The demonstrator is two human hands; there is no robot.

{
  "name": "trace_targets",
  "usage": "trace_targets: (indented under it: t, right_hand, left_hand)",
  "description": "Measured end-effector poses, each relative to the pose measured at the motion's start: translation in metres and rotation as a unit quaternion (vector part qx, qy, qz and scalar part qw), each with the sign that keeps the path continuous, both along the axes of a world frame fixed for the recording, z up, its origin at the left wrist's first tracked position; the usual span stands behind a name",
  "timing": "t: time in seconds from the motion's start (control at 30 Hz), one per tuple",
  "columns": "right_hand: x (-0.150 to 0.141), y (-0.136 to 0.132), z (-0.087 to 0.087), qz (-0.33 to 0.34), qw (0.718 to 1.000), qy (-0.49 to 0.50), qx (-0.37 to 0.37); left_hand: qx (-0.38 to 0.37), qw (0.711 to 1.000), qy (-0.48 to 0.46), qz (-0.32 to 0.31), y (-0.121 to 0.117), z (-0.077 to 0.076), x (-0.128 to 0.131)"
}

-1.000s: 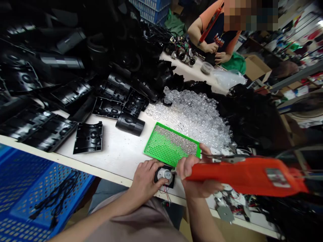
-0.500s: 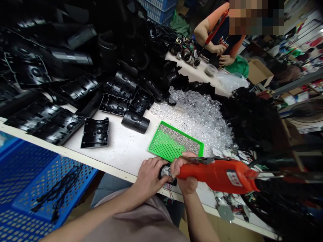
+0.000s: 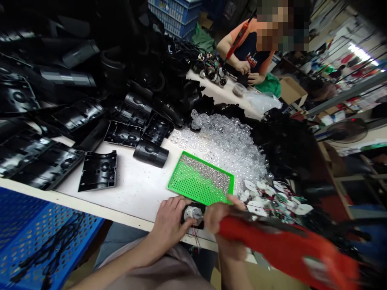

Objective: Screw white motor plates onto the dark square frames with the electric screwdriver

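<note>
**Left hand** (image 3: 171, 223): closed over a small silver electric motor (image 3: 190, 212), which was seated in a black plastic mount (image 3: 200, 208) at the front edge of a white workbench (image 3: 136, 189). Red and black wires (image 3: 194, 237) hung down past the edge.

**Right hand** (image 3: 225, 225): closed around a red soldering tool (image 3: 281, 249), blurred, its body running off toward the lower right. The hand was just beside the motor; whether the tip met it was hidden.

**On the bench:** a green perforated tray (image 3: 208, 164), partly covered with silver granules, just beyond the hands; a heap of clear plastic domes (image 3: 223, 149) behind it; white wired discs (image 3: 266, 201) to the right of the tray; black plastic housing halves (image 3: 97, 171) and a black cylindrical casing (image 3: 150, 154) to the left.

**Beside the bench:** a blue perforated crate (image 3: 45, 237) holding black cables (image 3: 51, 241).

**Far end:** a co-worker in an orange-sleeved navy shirt (image 3: 249, 58), with both hands (image 3: 243, 66) close together near a row of small wired assemblies (image 3: 211, 68), and a red tool (image 3: 238, 40) held upright.
</note>
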State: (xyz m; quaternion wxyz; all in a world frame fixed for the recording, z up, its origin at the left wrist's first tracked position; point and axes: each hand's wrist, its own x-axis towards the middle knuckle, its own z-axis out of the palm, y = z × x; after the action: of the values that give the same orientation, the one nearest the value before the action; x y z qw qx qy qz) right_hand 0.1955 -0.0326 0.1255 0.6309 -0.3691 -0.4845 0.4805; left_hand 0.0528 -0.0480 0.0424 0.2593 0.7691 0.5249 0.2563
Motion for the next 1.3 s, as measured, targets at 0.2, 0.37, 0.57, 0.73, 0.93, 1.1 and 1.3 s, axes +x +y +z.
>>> trace_targets:
  t: [0.2,0.37,0.57,0.73,0.93,1.1,1.3]
  right_hand:
    - [0.038,0.057,-0.011,-0.096,0.992,0.003,0.087]
    - [0.038,0.077,-0.043,-0.085,0.995,-0.003,0.06]
    - [0.036,0.077,-0.051,-0.078,0.996,-0.033,0.037]
    - [0.036,0.082,-0.052,-0.073,0.996,-0.044,0.031]
    - [0.023,0.059,0.001,-0.094,0.993,0.035,0.062]
    - [-0.008,0.016,0.019,-0.017,0.995,0.094,0.015]
    - [-0.029,0.008,-0.004,-0.025,0.997,0.071,-0.011]
  left_hand:
    - [0.008,1.0,0.008,0.001,0.001,-0.005,-0.001]
    - [0.029,1.0,0.002,0.0,0.0,-0.01,-0.001]
    - [0.036,0.999,0.003,0.003,0.0,-0.013,-0.002]
    - [0.03,1.0,0.008,0.001,0.0,-0.011,-0.001]
    - [0.008,1.0,0.004,-0.006,0.001,-0.002,0.0]
    - [-0.005,1.0,-0.001,-0.001,0.0,0.002,0.001]
    - [-0.011,1.0,-0.001,-0.002,-0.001,0.004,0.002]
